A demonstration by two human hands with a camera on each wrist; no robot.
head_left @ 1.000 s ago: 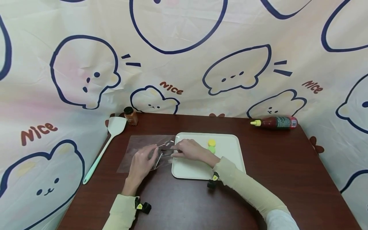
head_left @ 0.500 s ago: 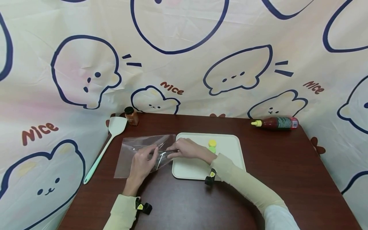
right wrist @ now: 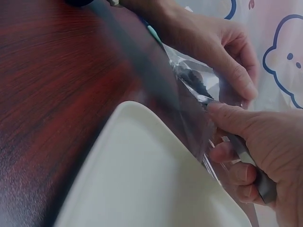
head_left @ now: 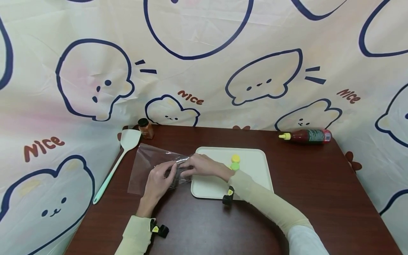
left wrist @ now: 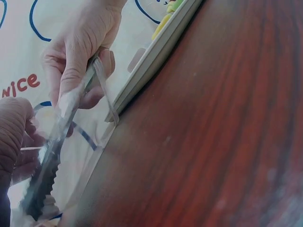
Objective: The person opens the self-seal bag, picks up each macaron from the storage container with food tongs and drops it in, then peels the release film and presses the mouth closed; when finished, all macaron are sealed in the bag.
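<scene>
My right hand (head_left: 204, 164) grips the handle of metal tongs (right wrist: 245, 156), whose dark, scalloped end (left wrist: 45, 182) lies inside a clear plastic bag (head_left: 143, 166). Thumb and fingers of my left hand (head_left: 159, 179) pinch the bag near its opening, close to the right hand's fingertips. Most of the bag spreads out to the left, behind the left hand. Under the right forearm is a white tray (head_left: 220, 189), bearing a yellow round piece (head_left: 235, 158) and a green round piece (head_left: 234, 166) near its back; the wrist partly covers the green one's surroundings.
A spatula (head_left: 129, 139) with a pale green handle lies along the table's left edge. Beside its blade stands a black-capped spice jar (head_left: 146, 129). A red sauce bottle (head_left: 306, 136) lies on its side at the back right, against the printed cloth backdrop (head_left: 204, 78).
My right hand has moved left, pushing the tongs further into the bag. The bag has shifted and its back edge now slants. My left hand stays nearly in place.
</scene>
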